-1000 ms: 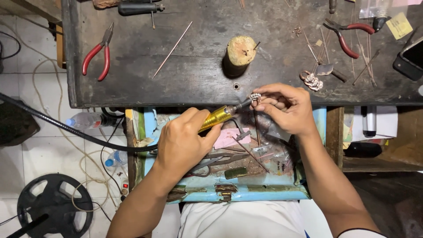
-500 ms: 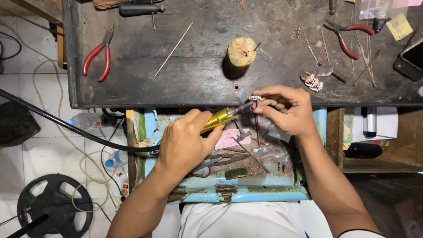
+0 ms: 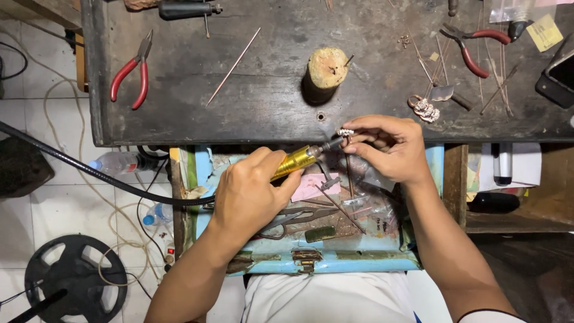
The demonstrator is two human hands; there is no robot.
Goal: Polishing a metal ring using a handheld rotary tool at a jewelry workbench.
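ring (image 3: 345,133), small and silver-coloured, sits pinched at the fingertips of my right hand (image 3: 385,148), right at the front edge of the workbench (image 3: 269,113). right fingers curl tight around it, thumb underneath; most of the piece is hidden by the grip.

rotary handpiece (image 3: 299,161), brass-yellow body with a dark tip, lies in my left hand (image 3: 251,194). hand closed around it like a pen, the tip touching the ring from the left. thick black cable (image 3: 89,172) runs from the back of the handpiece off to the left, over the floor tiles.

both hands hover over an open light-blue drawer (image 3: 335,263) below the bench edge. in it i see scissors (image 3: 299,215), a pink scrap (image 3: 317,185), thin rods and metal bits; too cluttered to sort the rest.

on the bench, just beyond the ring: stubby wooden peg (image 3: 326,69), upright. to its left a thin rod (image 3: 233,66) lying slantwise, then red-handled pliers (image 3: 133,75) well apart. right of my right hand, a second small piece of jewellery (image 3: 423,109), with wires and another pair of red pliers (image 3: 472,45) farther back.

floor at left: plastic bottle (image 3: 119,161), dark round wheel-like disc (image 3: 75,278).
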